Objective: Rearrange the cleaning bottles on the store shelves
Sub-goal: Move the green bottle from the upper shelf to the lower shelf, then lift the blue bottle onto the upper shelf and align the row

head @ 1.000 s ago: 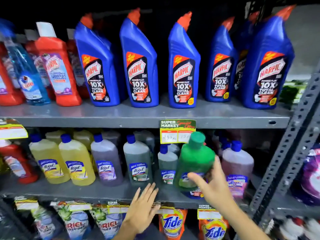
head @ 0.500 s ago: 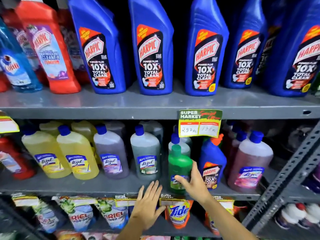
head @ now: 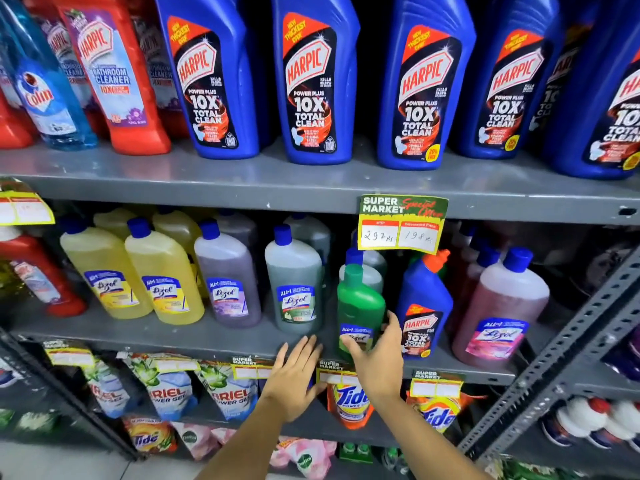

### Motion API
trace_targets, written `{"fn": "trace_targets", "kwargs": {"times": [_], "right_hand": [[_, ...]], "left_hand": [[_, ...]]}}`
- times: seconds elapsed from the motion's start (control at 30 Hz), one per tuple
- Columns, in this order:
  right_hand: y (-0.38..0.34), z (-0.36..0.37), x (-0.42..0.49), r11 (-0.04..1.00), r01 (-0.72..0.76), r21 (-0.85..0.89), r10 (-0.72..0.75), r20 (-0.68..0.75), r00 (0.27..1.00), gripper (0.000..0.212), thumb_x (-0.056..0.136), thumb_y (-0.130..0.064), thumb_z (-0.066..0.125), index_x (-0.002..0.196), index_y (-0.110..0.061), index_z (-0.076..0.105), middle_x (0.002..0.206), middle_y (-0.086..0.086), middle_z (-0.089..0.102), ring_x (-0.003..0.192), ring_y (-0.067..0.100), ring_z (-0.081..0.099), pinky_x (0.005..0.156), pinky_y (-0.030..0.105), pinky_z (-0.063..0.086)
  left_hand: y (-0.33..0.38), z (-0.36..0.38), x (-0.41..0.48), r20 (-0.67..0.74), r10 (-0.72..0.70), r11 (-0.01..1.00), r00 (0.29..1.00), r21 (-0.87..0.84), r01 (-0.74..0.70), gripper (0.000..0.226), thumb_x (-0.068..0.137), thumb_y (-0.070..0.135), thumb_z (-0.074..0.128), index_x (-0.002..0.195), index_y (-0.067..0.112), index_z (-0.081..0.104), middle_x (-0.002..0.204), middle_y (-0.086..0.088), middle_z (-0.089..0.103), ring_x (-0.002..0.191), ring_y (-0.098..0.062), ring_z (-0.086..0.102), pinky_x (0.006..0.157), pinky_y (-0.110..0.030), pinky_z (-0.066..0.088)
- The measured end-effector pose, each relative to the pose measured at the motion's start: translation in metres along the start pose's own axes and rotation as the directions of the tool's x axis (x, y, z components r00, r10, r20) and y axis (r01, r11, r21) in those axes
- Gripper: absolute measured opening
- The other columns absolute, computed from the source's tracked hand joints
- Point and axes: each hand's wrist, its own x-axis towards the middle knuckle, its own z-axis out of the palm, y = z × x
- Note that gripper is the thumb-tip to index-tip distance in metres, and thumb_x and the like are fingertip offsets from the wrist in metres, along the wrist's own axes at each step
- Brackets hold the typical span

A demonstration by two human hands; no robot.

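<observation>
While right hand (head: 375,355) grips it, green bottle (head: 360,306) upright, green-capped; left hand (head: 294,379) flat, empty.

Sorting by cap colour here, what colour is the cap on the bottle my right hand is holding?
Green, matching the green bottle in the right hand; head view.

blue Harpic bottles (head: 214,81): tops cut off | green bottle (head: 360,306): label partly hidden, perhaps Lizol

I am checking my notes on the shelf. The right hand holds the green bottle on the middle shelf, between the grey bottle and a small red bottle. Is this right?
Not quite. In the head view the right hand does hold the green bottle on the middle shelf, beside the grey bottle, but the small bottle on its other side is blue, not red.
</observation>
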Motion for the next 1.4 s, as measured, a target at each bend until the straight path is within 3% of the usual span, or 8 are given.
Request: {"fn": "trace_targets", "kwargs": {"times": [0.13, 0.33, 0.43, 0.63, 0.9, 1.13, 1.23, 1.4], "right_hand": [[0.003, 0.003, 0.0, 1.0, 0.013, -0.001, -0.013, 0.046, 0.999, 0.067, 0.075, -0.034, 0.082, 0.129, -0.015, 0.046, 0.119, 0.0, 0.054, 0.105, 0.02, 0.062, 0.08, 0.028, 0.046], [0.008, -0.007, -0.001, 1.0, 0.02, 0.003, -0.02, 0.102, 0.995, 0.077, 0.073, -0.047, 0.08, 0.134, -0.015, 0.046, 0.122, -0.004, 0.054, 0.11, 0.013, 0.059, 0.084, 0.028, 0.047], [0.013, -0.025, -0.012, 0.993, 0.046, 0.112, -0.037, -0.08, 0.996, 0.072, 0.074, -0.065, 0.068, 0.131, -0.026, 0.048, 0.119, -0.015, 0.056, 0.109, 0.006, 0.057, 0.091, 0.038, 0.053], [0.012, -0.063, 0.026, 0.989, 0.148, -0.005, -0.133, -0.472, 0.872, 0.07, 0.074, -0.033, 0.072, 0.132, -0.006, 0.043, 0.13, 0.018, 0.047, 0.121, 0.033, 0.041, 0.105, 0.041, 0.031], [0.025, -0.057, 0.052, 0.999, -0.006, -0.054, -0.005, -0.204, 0.979, 0.128, 0.059, -0.034, 0.092, 0.153, -0.018, 0.007, 0.145, 0.019, 0.038, 0.133, 0.035, 0.038, 0.106, 0.047, 0.038], [0.027, -0.068, 0.046, 0.994, -0.025, 0.11, 0.051, -0.239, 0.97, 0.107, 0.052, -0.032, 0.095, 0.138, -0.016, 0.034, 0.131, 0.008, 0.052, 0.116, 0.033, 0.056, 0.094, 0.048, 0.051], [0.02, -0.081, 0.03, 0.983, 0.001, 0.184, 0.059, -0.319, 0.946, 0.106, 0.048, -0.028, 0.097, 0.135, -0.018, 0.037, 0.128, 0.007, 0.055, 0.115, 0.029, 0.056, 0.093, 0.037, 0.045], [-0.004, -0.116, 0.005, 0.946, 0.045, 0.322, 0.083, -0.371, 0.925, 0.115, 0.036, -0.028, 0.099, 0.134, -0.027, 0.039, 0.125, 0.004, 0.061, 0.111, 0.023, 0.059, 0.094, 0.039, 0.046]], "left_hand": [[-0.004, 0.007, 0.003, 0.056, -0.011, 1.0, 0.998, -0.007, 0.011, 0.069, 0.1, 0.053, 0.027, 0.153, 0.018, 0.001, 0.162, 0.0, -0.006, 0.147, -0.016, -0.011, 0.116, -0.044, -0.015], [-0.004, 0.011, 0.003, 0.065, -0.028, 1.0, 0.997, 0.001, 0.028, 0.068, 0.1, 0.053, 0.025, 0.153, 0.02, -0.002, 0.162, 0.001, -0.008, 0.147, -0.015, -0.012, 0.117, -0.043, -0.011], [-0.006, 0.014, 0.004, 0.065, -0.031, 1.0, 0.997, 0.006, 0.03, 0.068, 0.1, 0.053, 0.024, 0.153, 0.02, -0.001, 0.162, 0.0, -0.007, 0.147, -0.016, -0.011, 0.116, -0.045, -0.012], [-0.006, 0.015, 0.004, 0.063, -0.033, 0.999, 0.997, 0.0, 0.033, 0.067, 0.1, 0.054, 0.024, 0.153, 0.02, 0.001, 0.16, 0.002, -0.01, 0.148, -0.017, -0.009, 0.114, -0.046, -0.015], [-0.004, 0.011, 0.002, 0.073, -0.046, 0.999, 0.996, -0.026, 0.048, 0.065, 0.101, 0.053, 0.021, 0.153, 0.022, 0.0, 0.162, 0.003, -0.008, 0.147, -0.013, -0.011, 0.117, -0.041, -0.011], [0.009, -0.046, -0.006, -0.099, -0.053, 0.954, 0.994, -0.299, 0.021, 0.051, 0.103, 0.042, 0.035, 0.148, 0.019, 0.032, 0.158, 0.005, 0.024, 0.143, -0.015, 0.027, 0.116, -0.03, 0.02], [0.022, -0.118, 0.001, -0.438, 0.065, 0.942, 0.897, -0.27, -0.2, 0.043, 0.101, 0.037, 0.038, 0.129, 0.012, 0.059, 0.139, -0.001, 0.054, 0.125, -0.018, 0.053, 0.103, -0.033, 0.042], [0.051, -0.258, 0.032, -0.823, 0.216, 0.886, 0.525, -0.061, -0.46, 0.045, 0.101, 0.034, 0.034, 0.115, 0.004, 0.065, 0.122, -0.012, 0.065, 0.115, -0.022, 0.056, 0.099, -0.029, 0.041]]}}
